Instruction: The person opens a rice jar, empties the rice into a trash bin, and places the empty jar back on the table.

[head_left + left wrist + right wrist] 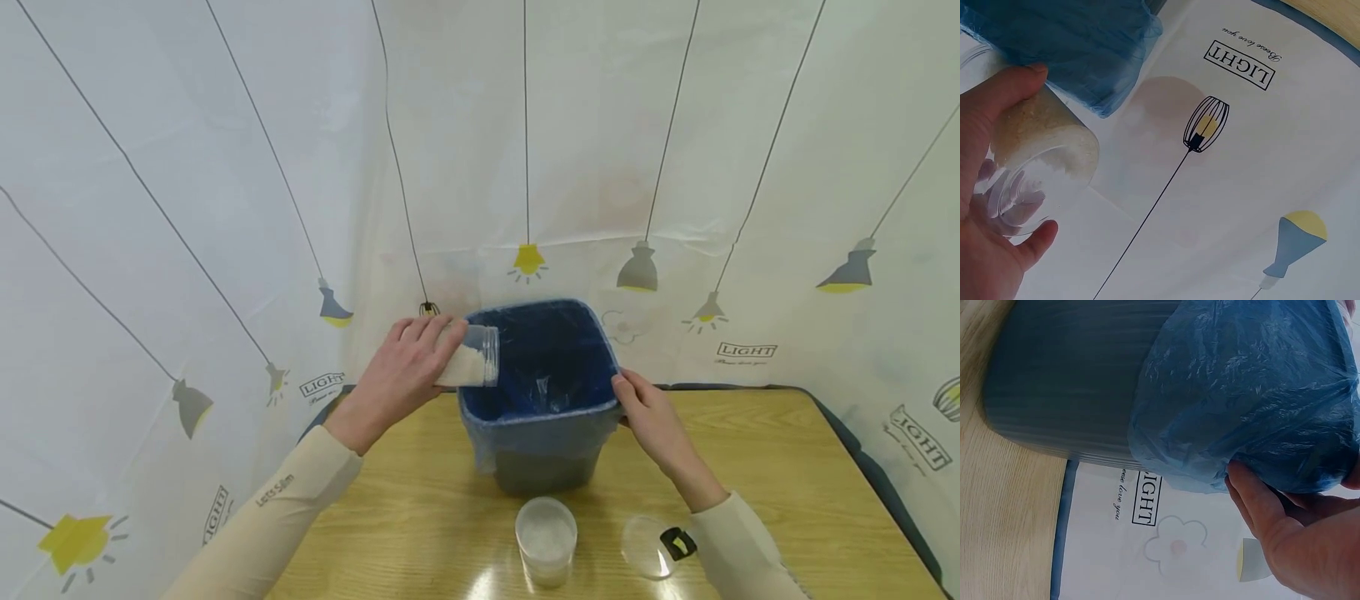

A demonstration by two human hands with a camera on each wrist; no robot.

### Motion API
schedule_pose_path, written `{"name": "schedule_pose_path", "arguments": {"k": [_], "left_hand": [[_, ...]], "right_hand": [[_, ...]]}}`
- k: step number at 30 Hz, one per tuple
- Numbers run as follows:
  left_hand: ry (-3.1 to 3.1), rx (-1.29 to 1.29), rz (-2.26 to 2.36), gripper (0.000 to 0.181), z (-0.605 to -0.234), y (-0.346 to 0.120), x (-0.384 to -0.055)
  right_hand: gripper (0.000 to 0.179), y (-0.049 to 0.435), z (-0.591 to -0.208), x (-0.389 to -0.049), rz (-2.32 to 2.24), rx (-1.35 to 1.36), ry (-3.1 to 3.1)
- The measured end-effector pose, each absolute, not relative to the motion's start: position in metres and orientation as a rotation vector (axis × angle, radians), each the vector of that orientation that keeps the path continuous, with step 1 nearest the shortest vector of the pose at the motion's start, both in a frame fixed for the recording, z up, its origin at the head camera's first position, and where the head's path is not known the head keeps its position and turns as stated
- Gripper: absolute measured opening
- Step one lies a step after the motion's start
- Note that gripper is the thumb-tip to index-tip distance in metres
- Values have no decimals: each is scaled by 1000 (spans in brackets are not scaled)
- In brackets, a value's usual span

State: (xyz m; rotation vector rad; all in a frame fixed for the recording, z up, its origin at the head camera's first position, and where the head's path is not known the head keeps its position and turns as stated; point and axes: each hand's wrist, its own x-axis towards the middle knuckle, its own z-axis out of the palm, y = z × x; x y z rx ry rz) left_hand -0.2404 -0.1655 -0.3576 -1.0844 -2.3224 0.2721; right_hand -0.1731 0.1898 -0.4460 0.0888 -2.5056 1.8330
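Observation:
A trash bin [551, 473] stands on the table, its blue plastic bag [1229, 412] folded over the rim. My left hand [408, 358] grips a clear jar [471, 367] of pale, powdery contents. Tipped on its side, the jar has its uncapped mouth over the bin's left rim, facing the opening. In the left wrist view the contents [1041, 131] lie along the jar's wall, away from part of its base. With thumb and fingers, my right hand [660, 425] pinches the bagged rim at the bin's right side.
On the wooden table [405, 525], a clear cylindrical container [546, 542] stands in front of the bin. To its right lies a round transparent lid [647, 546], with a small black piece [678, 543] beside my right sleeve. A white sheet printed with lamps hangs behind.

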Motion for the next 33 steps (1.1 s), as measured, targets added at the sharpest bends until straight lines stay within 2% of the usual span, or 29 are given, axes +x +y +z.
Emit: {"name": "schedule_pose_path", "arguments": {"k": [19,33], "left_hand": [[-2307,-1102,284,94,-361,-165,-241],[-2305,-1119,315,103,-360,-165,-240]], "right_hand": [[60,189,-447,-172,1832,97,-2508],[61,188,-446,-171,1832,97,-2504]]}}
